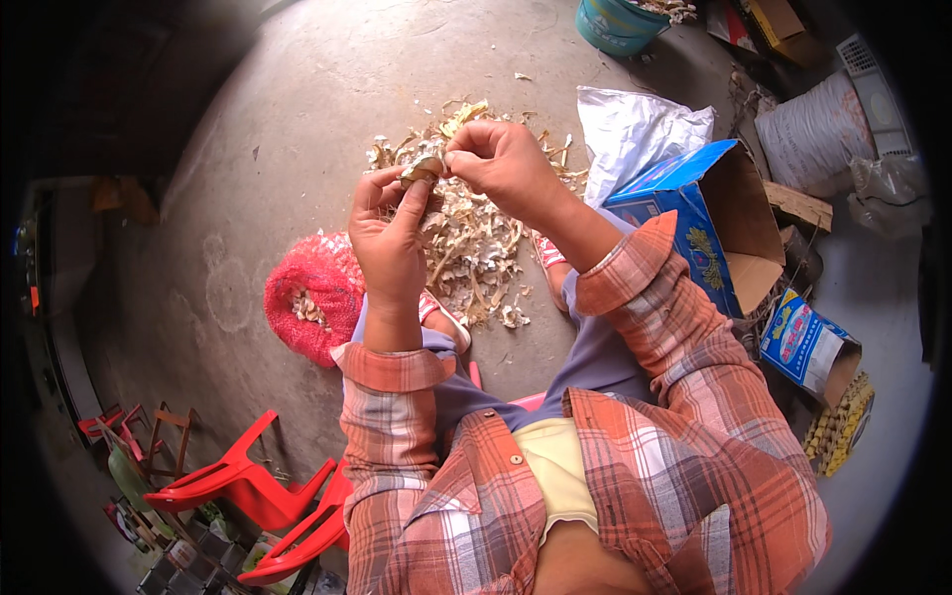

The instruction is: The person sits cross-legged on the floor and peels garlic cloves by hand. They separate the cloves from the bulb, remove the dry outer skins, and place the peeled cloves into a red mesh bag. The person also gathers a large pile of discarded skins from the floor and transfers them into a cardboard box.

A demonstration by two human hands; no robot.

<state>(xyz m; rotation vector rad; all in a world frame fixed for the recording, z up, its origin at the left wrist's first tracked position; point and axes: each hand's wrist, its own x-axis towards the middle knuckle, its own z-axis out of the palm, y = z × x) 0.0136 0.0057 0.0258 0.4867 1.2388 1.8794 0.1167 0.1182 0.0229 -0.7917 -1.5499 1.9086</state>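
Observation:
A garlic bulb [422,171] with brownish, papery skin is held between the thumb and fingers of my left hand [387,230]. Close against its right side, the pinched thumb and fingertips of my right hand [498,160] touch the bulb's edge; whether a bit of skin is between them is too small to tell. Below both hands, a heap of dry garlic skins and stalks [476,253] spreads over the concrete floor between my feet. A red mesh sack [286,335], its mouth rolled open, stands by my left leg with loose garlic cloves [306,309] inside.
On the right lie a white woven sack [632,137], an open blue carton [669,216] and a smaller blue box [799,338]. Farther off stands a teal bucket [613,28] holding dry matter. Red plastic chairs [245,476] are at the lower left.

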